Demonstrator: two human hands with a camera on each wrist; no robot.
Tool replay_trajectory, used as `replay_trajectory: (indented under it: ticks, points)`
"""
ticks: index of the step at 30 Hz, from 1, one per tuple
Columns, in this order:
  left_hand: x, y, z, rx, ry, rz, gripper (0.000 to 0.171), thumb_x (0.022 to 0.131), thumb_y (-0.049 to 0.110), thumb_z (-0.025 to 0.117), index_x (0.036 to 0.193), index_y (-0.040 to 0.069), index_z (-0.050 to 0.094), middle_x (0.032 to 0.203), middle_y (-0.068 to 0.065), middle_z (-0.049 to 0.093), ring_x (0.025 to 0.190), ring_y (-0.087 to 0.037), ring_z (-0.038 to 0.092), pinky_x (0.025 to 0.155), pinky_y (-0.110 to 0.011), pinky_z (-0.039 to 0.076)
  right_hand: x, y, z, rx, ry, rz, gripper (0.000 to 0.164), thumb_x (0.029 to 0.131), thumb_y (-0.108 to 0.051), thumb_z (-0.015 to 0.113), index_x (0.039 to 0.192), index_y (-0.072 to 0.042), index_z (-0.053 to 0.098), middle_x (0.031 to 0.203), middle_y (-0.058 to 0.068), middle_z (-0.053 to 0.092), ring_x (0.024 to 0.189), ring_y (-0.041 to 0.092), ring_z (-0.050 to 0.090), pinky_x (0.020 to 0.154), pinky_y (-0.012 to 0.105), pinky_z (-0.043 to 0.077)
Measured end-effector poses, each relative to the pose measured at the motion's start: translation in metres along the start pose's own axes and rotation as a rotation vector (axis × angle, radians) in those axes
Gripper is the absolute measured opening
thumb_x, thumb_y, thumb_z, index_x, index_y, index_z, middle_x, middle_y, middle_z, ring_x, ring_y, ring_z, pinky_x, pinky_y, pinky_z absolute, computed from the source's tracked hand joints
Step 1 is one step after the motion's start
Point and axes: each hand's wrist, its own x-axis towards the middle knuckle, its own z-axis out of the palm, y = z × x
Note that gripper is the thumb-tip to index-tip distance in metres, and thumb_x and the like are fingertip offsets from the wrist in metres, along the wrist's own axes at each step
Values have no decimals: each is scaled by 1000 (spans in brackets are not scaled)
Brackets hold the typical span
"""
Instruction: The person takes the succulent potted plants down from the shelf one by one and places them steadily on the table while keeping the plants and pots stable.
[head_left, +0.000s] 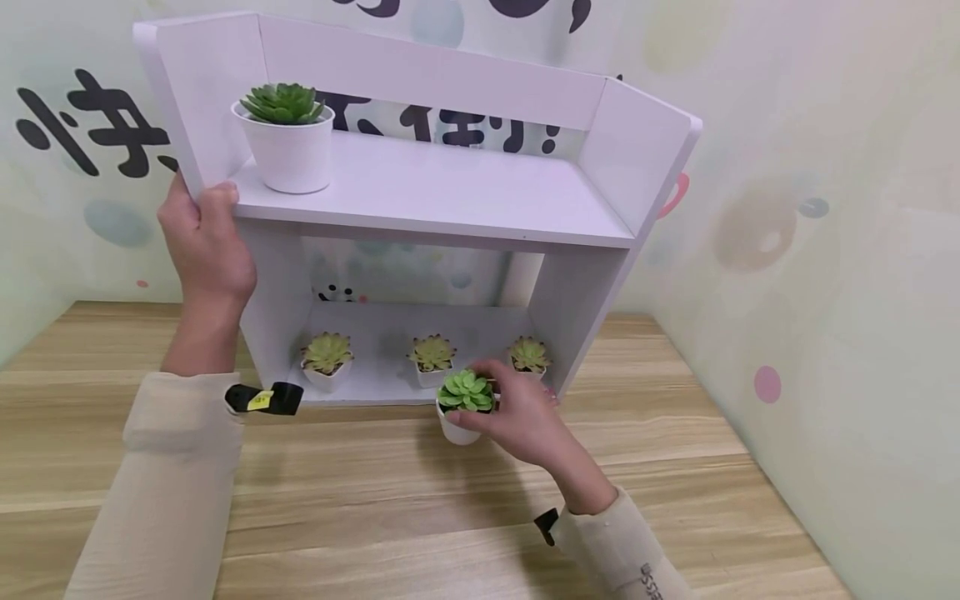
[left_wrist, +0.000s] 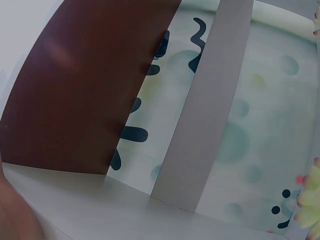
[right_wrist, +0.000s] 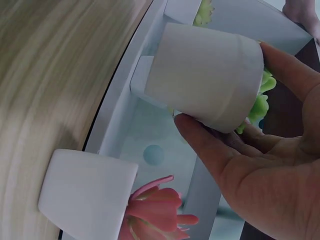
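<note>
My right hand (head_left: pixel 521 412) pinches a small white pot (right_wrist: pixel 205 75) by its rim, thumb on one side and fingers on the other. A light green succulent (head_left: pixel 467 390) grows in that pot, which is in front of the lower shelf's edge. My left hand (head_left: pixel 210 242) grips the left side panel of a white two-tier shelf (head_left: pixel 442 187), around the height of its upper board. Beside the right hand, in the right wrist view, stands a white pot (right_wrist: pixel 85 192) with a pink succulent (right_wrist: pixel 157 207); the hand mostly hides it in the head view.
On the lower board stand three yellow-green succulents, at left (head_left: pixel 327 354), middle (head_left: pixel 432 354) and right (head_left: pixel 529 357). A larger white pot (head_left: pixel 292 154) with a dark green succulent sits at the upper board's left end. The shelf stands on a wooden table (head_left: pixel 360 508) against a patterned wall (head_left: pixel 847 275).
</note>
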Motion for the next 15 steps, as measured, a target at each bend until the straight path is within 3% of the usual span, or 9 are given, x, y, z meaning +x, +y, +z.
replay_trajectory:
  ticks: [15]
  points:
    - [0,-1,0,-13,10,7,45,94,22,36,129,11,63,134,-2,66,117,-9,56,102,-26,37,1,2,8,21,-57,7,55,88,-22,78,133,-3,54,122,10,66,114,24,63,98,44,51]
